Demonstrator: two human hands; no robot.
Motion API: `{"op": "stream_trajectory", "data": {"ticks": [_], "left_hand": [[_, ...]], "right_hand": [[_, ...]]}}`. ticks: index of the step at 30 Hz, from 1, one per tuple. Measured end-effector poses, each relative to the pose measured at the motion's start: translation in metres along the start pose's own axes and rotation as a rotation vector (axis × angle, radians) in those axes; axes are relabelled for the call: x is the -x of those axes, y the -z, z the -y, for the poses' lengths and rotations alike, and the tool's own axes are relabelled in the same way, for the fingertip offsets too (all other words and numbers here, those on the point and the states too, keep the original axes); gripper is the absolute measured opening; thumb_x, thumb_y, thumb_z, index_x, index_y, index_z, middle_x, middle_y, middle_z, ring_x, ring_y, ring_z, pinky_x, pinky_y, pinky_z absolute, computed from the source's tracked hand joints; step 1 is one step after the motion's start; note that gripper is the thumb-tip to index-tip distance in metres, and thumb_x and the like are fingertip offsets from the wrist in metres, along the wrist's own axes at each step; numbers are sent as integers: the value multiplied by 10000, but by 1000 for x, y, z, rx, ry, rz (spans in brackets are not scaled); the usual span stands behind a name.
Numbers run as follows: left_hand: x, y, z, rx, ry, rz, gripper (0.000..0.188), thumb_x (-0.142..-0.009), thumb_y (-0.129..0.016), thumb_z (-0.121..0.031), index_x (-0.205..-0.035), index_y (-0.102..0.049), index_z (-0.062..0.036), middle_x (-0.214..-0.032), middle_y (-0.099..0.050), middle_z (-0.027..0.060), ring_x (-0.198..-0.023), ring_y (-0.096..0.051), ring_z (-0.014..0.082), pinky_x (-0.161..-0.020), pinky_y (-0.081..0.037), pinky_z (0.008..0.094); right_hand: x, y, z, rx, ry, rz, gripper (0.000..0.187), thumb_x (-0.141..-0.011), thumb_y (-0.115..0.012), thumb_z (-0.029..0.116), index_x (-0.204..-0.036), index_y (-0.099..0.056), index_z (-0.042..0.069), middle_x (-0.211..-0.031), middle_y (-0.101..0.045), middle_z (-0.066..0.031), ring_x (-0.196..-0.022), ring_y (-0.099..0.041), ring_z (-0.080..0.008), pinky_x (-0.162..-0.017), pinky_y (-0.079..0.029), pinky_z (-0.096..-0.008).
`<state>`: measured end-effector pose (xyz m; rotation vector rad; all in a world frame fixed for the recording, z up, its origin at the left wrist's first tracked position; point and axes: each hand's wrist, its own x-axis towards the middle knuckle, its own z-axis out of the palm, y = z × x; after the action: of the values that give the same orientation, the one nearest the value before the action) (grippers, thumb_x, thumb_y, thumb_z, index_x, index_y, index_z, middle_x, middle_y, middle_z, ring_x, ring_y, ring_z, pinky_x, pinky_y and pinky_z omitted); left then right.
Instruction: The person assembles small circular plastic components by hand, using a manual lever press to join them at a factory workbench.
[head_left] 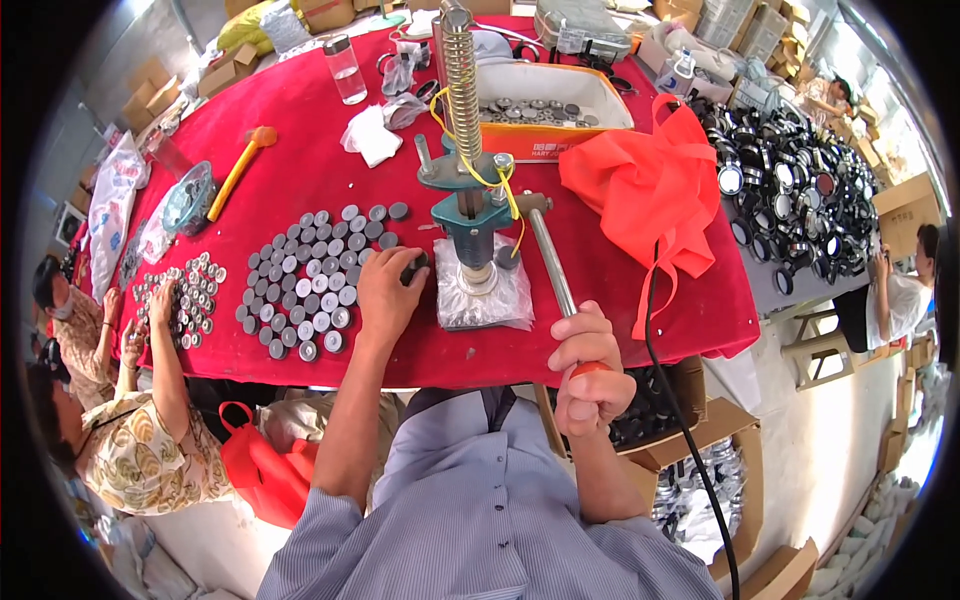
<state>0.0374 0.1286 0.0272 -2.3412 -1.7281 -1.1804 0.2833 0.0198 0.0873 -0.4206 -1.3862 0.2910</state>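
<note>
A green hand press [470, 205] with a tall coiled spring stands in front of me on the red cloth. Its base plate [515, 305] is wrapped in clear plastic, and a small dark round piece [508, 257] lies at its back edge. My right hand [590, 370] is closed round the lower end of the metal lever [552, 265], whose red knob shows between the fingers. Left of the base, my left hand [388, 290] pinches a dark round cap [415, 266] between thumb and fingers. Beside that hand spreads a group of grey round caps [315, 265], lying flat.
Behind the press is an orange-and-white box [610, 100] of round metal parts. A red bag [650, 180] lies to its right, with a black cable [655, 350] hanging down. A mallet [240, 175], a glass jar [345, 72] and co-workers at small parts [195, 290] are leftward.
</note>
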Motion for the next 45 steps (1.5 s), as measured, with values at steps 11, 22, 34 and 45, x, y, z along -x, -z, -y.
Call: {"op": "stream_trajectory", "data": {"ticks": [11,22,34,45], "left_hand": [[26,7,-46,348,212,0,402,-744,-864,-73,-1110,-712,-6,-993,-741,120,-791,-712,204,-710,-566,318],[3,-17,-68,307,182,113,579,-737,-868,-93,-1250,-608,-24,-969,-668,124,-857,-648,282,-767,-532,409],[71,33,-18,-108,228,-174,405,-797,-815,-72,-1181,-687,-72,-1182,-633,156,-1053,-600,325,-919,-499,411],[92,29,-8,-85,257,-133,292,-820,-829,-124,-1094,-741,-74,-1129,-706,109,-1039,-649,302,-888,-536,413]], "right_hand": [[-106,-4,-10,96,62,212,261,-1057,-497,305,-1063,-564,53,-762,-615,-82,-766,-638,-242,-848,-487,-471],[-199,-52,-52,-328,-376,-74,230,-1037,-597,197,-1048,-611,-32,-789,-586,-36,-694,-553,-86,-697,-497,-264],[-146,-27,-26,-209,-164,37,122,-998,-595,116,-1035,-632,6,-795,-625,-45,-729,-630,-136,-703,-507,-290],[-1,2,1,52,22,-13,267,-1039,-539,404,-980,-536,144,-870,-655,-106,-951,-674,-325,-1031,-364,-570]]}}
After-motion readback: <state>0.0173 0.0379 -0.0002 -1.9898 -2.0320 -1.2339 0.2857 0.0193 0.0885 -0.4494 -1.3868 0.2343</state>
